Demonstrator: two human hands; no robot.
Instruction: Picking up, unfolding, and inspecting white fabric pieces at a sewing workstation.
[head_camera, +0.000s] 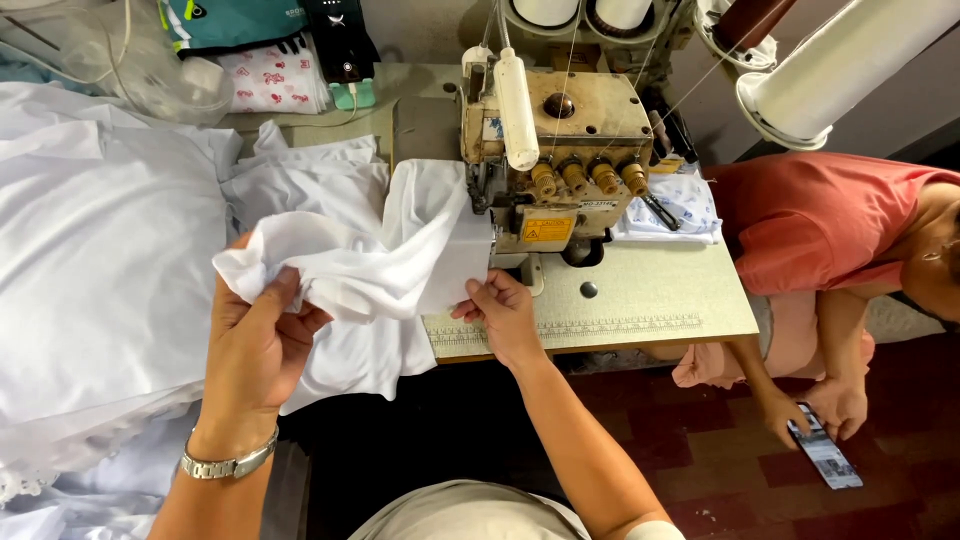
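The left hand (262, 335) is gripping a bunched end of the white cloth (375, 265), with the fingers closed around the gathered folds and the wrist wearing a metal watch (228, 463). The right hand (503, 312) is pinching the opposite edge of the same cloth between thumb and fingers, just at the front edge of the table (640, 295). So the cloth is stretching between the two hands, and its long axis is running from lower left to upper right, toward the sewing machine (550, 165). The right hand is the nearer one to the machine; the edge it is holding is lying just beside the machine's front, while the left hand is staying well apart, over the gap beside the table. Part of the cloth is hanging down below the table edge. Further left, a big pile of white fabric (100, 250) is lying. To the right, another person in a red shirt (810, 220) is sitting and holding a phone (825, 455).
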